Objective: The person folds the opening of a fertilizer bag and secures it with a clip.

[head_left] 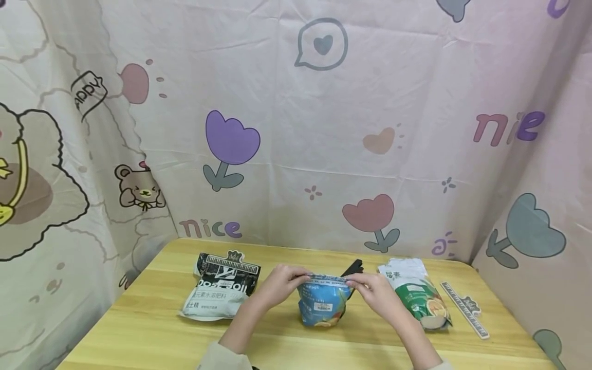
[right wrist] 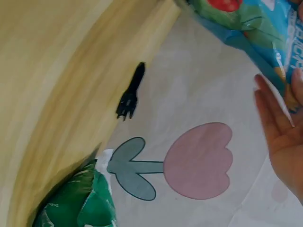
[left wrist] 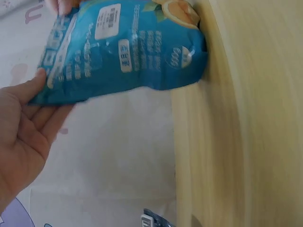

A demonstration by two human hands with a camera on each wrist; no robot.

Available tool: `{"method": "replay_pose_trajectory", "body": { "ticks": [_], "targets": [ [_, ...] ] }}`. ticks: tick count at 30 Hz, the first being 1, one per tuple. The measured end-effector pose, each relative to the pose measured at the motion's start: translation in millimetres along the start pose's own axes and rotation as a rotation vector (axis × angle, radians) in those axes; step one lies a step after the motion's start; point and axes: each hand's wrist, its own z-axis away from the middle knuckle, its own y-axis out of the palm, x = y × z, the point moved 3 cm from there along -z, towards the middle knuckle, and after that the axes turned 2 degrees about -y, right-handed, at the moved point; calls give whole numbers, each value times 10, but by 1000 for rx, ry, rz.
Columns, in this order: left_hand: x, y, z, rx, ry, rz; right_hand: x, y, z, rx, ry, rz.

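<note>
A blue plastic bag (head_left: 324,303) with fruit pictures and a barcode label stands upright on the table. My left hand (head_left: 280,284) pinches the left end of its top edge, thumb toward me and fingers behind. At the other end of that edge, my right hand (head_left: 375,294) pinches the corner between thumb and fingers. The top edge stretches roughly level between both hands and looks folded over. In the left wrist view the bag (left wrist: 128,52) shows its printed face, and its base meets the tabletop.
A black-and-white bag (head_left: 215,298) with a ruler-like white strip (head_left: 233,264) across its top lies left. To the right lie a green-and-white bag (head_left: 418,295) and a similar strip (head_left: 464,310). A black pronged object (right wrist: 130,94) lies behind the blue bag. Printed cloth (head_left: 296,128) hangs behind the table.
</note>
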Motion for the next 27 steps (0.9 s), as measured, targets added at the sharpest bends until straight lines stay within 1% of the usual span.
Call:
{"method": "replay_pose_trajectory", "body": {
  "ticks": [3, 4, 6, 8, 10, 12, 14, 16, 17, 19, 21, 24, 27],
  "targets": [
    [20, -5, 12, 2, 1, 15, -43, -25, 19, 31, 14, -30],
    [25, -4, 13, 3, 3, 20, -53, -34, 15, 49, 25, -36],
    [35, -2, 15, 1, -1, 28, -75, -66, 5, 57, 63, -59],
    [37, -4, 21, 2, -2, 40, -102, -125, -13, 34, 125, -84],
    [39, -8, 29, 2, -17, 50, -141, -203, -55, -23, 179, -96],
    [42, -12, 37, 1, -39, 57, -179, -289, -130, -87, 199, -98],
    [42, -18, 38, -1, -59, 63, -219, -355, -227, -133, 198, -60],
    [43, -19, 40, -2, -77, 69, -267, -391, -331, -148, 195, -15],
    [43, -18, 40, -1, -83, 71, -296, -393, -376, -144, 210, 1],
    [42, -15, 42, 0, -93, 75, -371, -368, -450, -121, 253, 45],
    [44, -10, 44, 2, -103, 79, -481, -298, -502, -73, 310, 84],
    [46, -3, 45, 5, -114, 86, -662, -141, -521, 57, 416, 151],
    [48, 2, 46, 9, -120, 93, -841, 29, -480, 194, 549, 169]
  ]
}}
